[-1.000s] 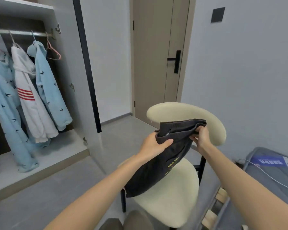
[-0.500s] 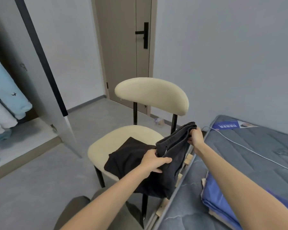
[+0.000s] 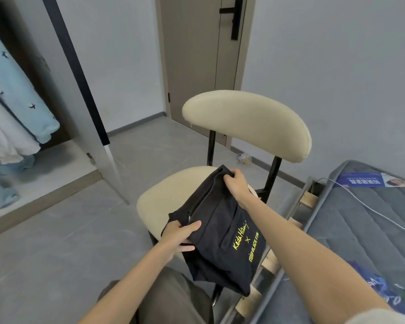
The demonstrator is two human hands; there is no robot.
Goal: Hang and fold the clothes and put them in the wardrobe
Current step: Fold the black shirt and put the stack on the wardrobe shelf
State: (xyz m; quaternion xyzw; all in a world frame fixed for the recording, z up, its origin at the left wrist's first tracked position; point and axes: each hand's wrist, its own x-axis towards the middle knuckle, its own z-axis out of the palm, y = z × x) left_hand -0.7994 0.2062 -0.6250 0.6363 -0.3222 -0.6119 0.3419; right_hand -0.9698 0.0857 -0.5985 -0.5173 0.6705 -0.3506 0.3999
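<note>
A black garment [image 3: 222, 232] with yellow lettering lies folded over the front of a cream chair seat [image 3: 171, 195], its lower end hanging off the edge. My left hand [image 3: 179, 235] grips its near left corner by the zip. Its far top corner is pinched in my right hand [image 3: 237, 184]. At the far left the open wardrobe [image 3: 47, 169] shows light blue clothes [image 3: 17, 83] and a white one [image 3: 5, 134] hanging.
The chair's cream backrest [image 3: 246, 122] stands just behind the garment. A grey mattress [image 3: 369, 225] with a white cable lies at the right, blue cloth [image 3: 384, 293] on it. The wardrobe's door [image 3: 80, 90] juts out at left. A closed door [image 3: 197, 54] is beyond.
The garment has come down from the air onto the chair seat and now lies spread flatter. My view has swung right and down, away from the wardrobe.
</note>
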